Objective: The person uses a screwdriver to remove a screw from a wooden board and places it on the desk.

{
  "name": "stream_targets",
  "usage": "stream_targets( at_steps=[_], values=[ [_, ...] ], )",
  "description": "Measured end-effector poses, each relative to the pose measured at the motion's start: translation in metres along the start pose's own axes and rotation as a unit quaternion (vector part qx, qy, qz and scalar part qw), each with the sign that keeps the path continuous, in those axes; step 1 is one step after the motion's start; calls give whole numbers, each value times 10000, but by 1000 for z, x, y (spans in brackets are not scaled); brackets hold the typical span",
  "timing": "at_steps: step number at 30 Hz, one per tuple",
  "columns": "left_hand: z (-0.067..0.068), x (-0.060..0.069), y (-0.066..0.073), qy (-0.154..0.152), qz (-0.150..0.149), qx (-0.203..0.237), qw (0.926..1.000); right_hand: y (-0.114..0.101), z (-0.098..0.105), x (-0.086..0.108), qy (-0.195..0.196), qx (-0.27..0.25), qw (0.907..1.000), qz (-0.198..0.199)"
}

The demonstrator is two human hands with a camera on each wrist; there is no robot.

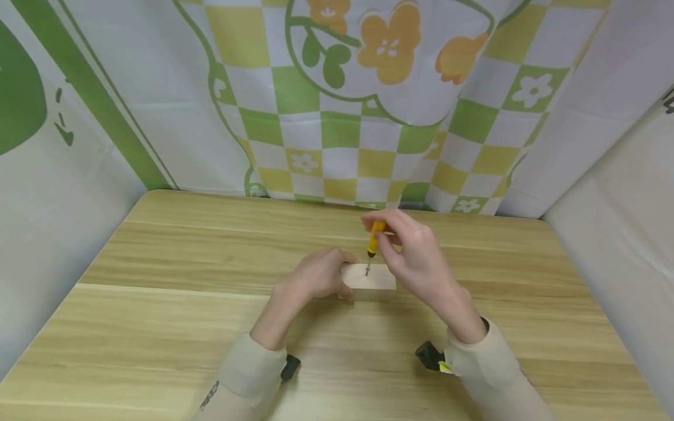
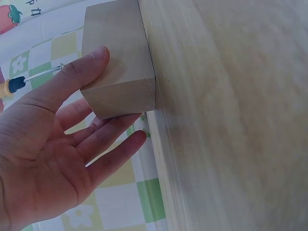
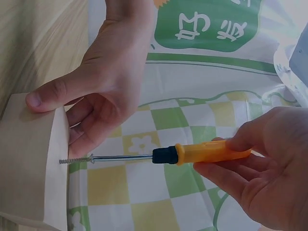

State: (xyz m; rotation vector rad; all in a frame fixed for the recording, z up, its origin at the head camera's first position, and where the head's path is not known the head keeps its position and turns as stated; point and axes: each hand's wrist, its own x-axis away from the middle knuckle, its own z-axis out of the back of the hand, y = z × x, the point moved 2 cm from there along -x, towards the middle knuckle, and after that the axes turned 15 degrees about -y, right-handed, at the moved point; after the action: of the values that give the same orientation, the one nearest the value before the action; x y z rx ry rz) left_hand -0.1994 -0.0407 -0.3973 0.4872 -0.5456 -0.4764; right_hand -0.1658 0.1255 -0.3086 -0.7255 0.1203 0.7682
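Observation:
A pale wooden block point(image 1: 376, 280) lies on the table, with a screw point(image 3: 76, 160) standing in its top face and much of the thread showing. My left hand point(image 1: 318, 273) grips the block's left end, thumb on the near side and fingers on the far side. My right hand point(image 1: 421, 257) holds a screwdriver point(image 1: 373, 240) by its yellow handle, between thumb and fingers. The screwdriver has a black collar and a metal shaft point(image 3: 122, 157), whose tip meets the screw head. Screw and shaft stand nearly in one line, close to upright over the block.
The wood-grain table point(image 1: 174, 327) reaches out around the block. A green, yellow and white checked curtain point(image 1: 342, 128) hangs along its far edge. Pale fabric walls point(image 1: 621, 193) stand at both sides. Black wrist devices point(image 1: 430, 355) sit by both cuffs.

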Motion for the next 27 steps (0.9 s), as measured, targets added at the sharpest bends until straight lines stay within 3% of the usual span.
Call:
stream_targets(
  at_steps=[4, 7, 14, 21, 27],
  values=[
    [0, 0, -1, 10, -5, 40, 10000, 3, -2, 0, -62, -362, 9989, -286],
    [-1, -1, -1, -19, -3, 23, 10000, 5, -4, 1, 134, -532, 9983, -216],
    [-1, -1, 0, -34, -44, -32, 10000, 4, -4, 0, 784, 42, 9964, 304],
    [0, 0, 0, -37, 10, -3, 10000, 0, -3, -2, 759, 129, 9963, 376],
    [0, -1, 0, 8, 8, -60, 10000, 2, -2, -2, 594, -287, 9976, 229]
  ],
)
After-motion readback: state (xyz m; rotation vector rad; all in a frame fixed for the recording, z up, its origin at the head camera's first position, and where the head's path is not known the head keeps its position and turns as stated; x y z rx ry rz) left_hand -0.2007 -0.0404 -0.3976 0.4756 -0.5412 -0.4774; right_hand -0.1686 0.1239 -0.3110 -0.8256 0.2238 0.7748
